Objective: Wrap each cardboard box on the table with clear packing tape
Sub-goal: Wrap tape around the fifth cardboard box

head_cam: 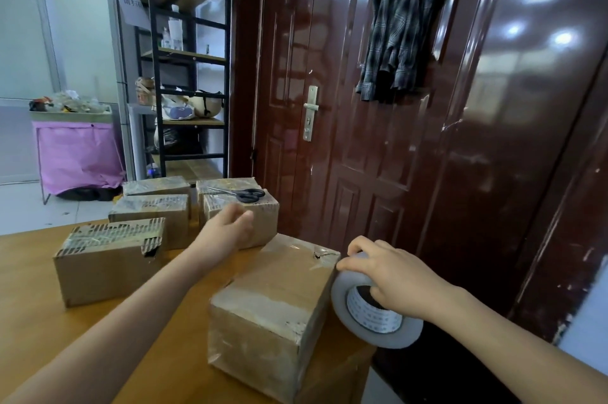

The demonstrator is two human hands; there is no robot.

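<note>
Brown cardboard box, the nearest one (273, 308), sits at the right edge of the orange wooden desk (29, 321), its top already glossy with clear tape and torn near the far corner. The right hand (391, 282) grips the grey roll of clear packing tape (371, 314) from above, fingers curled over the rim and into the core, and holds it against the box's right side, seemingly so the tape can be run down that face. The left hand (230, 226) reaches forward past the box, fingers loosely curled and holding nothing that I can make out; it hovers just short of the black-handled scissors (243, 194) lying on a taped box at the back (243, 216), probably to fetch them for a cut. Four more worn cardboard boxes stand behind and left, the closest (108, 265) well apart from the roll.
</note>
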